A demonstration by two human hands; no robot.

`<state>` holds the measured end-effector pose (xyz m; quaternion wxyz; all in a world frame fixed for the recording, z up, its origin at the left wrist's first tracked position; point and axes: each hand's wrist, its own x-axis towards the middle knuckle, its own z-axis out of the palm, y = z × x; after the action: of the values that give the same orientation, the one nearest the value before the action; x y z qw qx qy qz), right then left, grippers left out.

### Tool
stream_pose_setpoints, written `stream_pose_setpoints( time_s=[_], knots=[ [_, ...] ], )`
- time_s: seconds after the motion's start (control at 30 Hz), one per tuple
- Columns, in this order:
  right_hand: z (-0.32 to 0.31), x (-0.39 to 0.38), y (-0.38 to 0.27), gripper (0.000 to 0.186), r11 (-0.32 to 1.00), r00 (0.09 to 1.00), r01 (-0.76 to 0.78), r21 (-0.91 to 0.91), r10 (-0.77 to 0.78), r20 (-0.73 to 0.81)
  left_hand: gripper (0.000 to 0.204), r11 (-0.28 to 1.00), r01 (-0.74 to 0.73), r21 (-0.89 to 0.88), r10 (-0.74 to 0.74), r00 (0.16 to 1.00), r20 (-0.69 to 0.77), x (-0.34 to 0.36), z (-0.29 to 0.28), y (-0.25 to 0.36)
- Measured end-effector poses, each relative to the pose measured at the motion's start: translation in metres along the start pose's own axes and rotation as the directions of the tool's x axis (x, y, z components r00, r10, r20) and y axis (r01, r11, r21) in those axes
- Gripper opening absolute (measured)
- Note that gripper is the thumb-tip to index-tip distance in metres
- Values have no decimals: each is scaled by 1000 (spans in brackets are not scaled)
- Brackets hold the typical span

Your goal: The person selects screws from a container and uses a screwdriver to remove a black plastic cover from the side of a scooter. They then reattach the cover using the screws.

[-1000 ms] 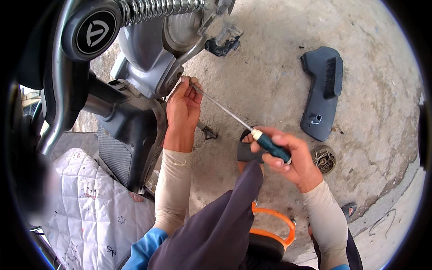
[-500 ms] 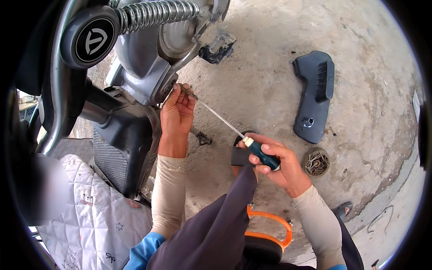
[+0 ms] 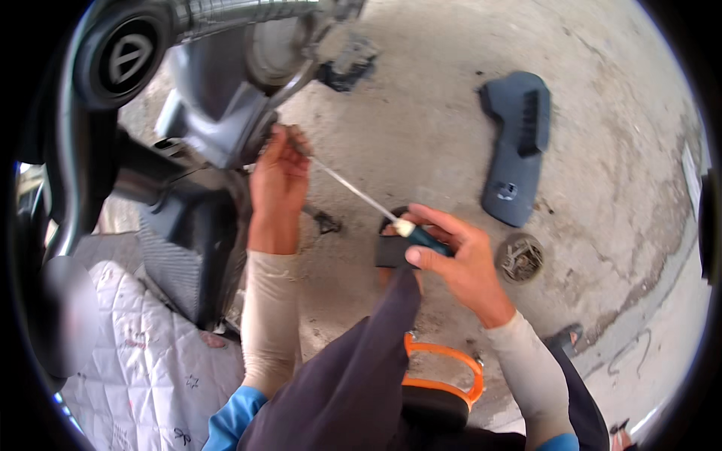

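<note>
My left hand (image 3: 280, 180) is raised at the lower edge of the grey scooter housing (image 3: 218, 113), its fingers closed around a small dark piece at the screwdriver's tip, too blurred to make out. My right hand (image 3: 462, 263) grips the dark green handle (image 3: 425, 239) of a screwdriver, thumb along it and index finger over it. The metal shaft (image 3: 353, 188) runs diagonally from that handle up to my left fingertips. Whether the tip touches the housing I cannot tell.
A grey plastic panel (image 3: 511, 173) and a round container of screws (image 3: 520, 258) lie on the concrete right. Scooter handlebar (image 3: 68, 188) and footboard (image 3: 177, 263) are left, above a quilted cloth (image 3: 143, 353). My sandalled foot (image 3: 391, 248) is below the screwdriver, an orange-framed seat (image 3: 440, 349) lower.
The view has shifted and blurred, with the scene moving left. My right fingers have lifted and spread somewhat along the handle; my left hand stays at the housing by the tip.
</note>
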<state>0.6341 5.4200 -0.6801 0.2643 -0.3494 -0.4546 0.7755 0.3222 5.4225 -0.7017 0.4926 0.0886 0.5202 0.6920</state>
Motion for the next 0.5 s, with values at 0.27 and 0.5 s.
stream_pose_setpoints(
  time_s=[0.27, 0.5],
  knots=[
    [7, 4, 12, 40, 856, 928, 357, -373, -371, 35, 23, 999, 34, -21, -32, 995, 95, 6, -26, 14],
    [13, -2, 6, 47, 330, 857, 328, -885, -498, 132, 21, 994, 17, -108, -9, 998, 68, 3, -10, 7]
  ],
)
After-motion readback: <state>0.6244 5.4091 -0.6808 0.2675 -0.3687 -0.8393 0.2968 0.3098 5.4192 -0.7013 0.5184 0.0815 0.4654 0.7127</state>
